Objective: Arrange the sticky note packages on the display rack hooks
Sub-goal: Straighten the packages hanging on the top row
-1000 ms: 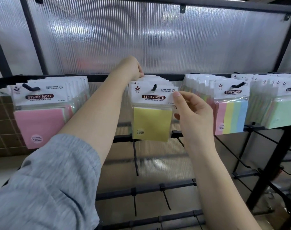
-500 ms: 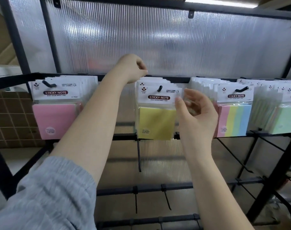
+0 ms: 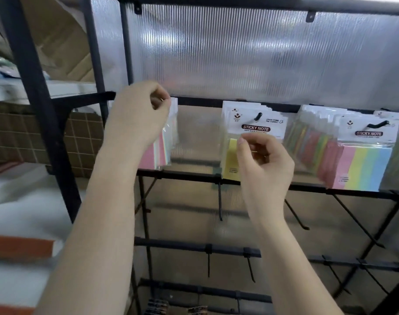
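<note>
A: Where are the sticky note packages?
B: Three bunches on the top-row hooks: pink (image 3: 164,142), yellow (image 3: 254,126), striped (image 3: 366,162), hung by their header holes so labels face out.
A: The hands?
B: Left hand (image 3: 139,117) curled at the pink bunch's top, grip unclear. Right hand (image 3: 264,160) loosely curled before the yellow, holding nothing.

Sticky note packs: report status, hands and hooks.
Left hand in front of pink packs, grip unclear. Right hand curled before yellow packs, hung on hook. Nothing blocking.
</note>
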Demonstrator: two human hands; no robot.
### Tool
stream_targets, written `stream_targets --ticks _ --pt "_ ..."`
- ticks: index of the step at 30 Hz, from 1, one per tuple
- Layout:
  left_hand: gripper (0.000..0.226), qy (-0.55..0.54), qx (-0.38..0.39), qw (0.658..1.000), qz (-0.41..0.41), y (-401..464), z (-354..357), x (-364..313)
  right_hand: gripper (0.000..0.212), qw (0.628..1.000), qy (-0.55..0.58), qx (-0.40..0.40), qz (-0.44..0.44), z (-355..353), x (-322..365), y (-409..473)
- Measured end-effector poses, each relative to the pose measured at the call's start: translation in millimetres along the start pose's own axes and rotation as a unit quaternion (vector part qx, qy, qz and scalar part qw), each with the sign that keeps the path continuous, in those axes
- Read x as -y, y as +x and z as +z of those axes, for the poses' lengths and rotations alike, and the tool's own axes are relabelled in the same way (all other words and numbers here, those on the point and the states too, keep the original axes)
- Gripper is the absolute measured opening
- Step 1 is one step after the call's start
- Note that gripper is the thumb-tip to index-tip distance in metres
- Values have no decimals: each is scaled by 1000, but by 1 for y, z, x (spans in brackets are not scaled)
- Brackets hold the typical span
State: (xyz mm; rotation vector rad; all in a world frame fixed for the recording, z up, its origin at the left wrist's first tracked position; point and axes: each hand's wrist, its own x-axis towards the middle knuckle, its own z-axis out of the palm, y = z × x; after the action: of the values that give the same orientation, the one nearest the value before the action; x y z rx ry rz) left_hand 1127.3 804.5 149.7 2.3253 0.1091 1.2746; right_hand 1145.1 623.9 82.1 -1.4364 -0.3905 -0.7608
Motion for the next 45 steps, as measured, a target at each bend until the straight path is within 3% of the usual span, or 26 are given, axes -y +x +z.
stream_targets --ticks 4,7,11,15,20,22,27,31,35,45 --pt "6 -14 -34 999 10 3 -24 17 12 996 -9 84 11 33 4 -7" --pt "12 -5 -35 999 12 16 -37 31 27 987 -36 153 35 68 5 -8" --pt "20 -10 71 996 -57 49 -39 51 46 976 -56 200 68 103 4 -11" --pt "25 19 220 971 -93 75 -26 71 41 981 -49 167 89 121 4 -12" --pt "14 -28 274 955 -115 86 -19 83 33 982 -63 146 106 128 6 -5" --pt "6 -36 281 953 -103 89 -19 85 31 982 -53 141 111 127 8 -6" --pt "11 -34 303 950 -62 95 -25 91 25 985 -27 133 108 124 11 -10" --pt "20 -82 318 940 -97 102 -26 92 21 986 -3 132 102 120 12 -14" --pt "22 15 264 962 -71 112 -6 90 23 985 2 130 109 121 11 -17" --pt "36 142 334 931 -35 124 8 94 24 984 -2 138 114 121 7 -13"
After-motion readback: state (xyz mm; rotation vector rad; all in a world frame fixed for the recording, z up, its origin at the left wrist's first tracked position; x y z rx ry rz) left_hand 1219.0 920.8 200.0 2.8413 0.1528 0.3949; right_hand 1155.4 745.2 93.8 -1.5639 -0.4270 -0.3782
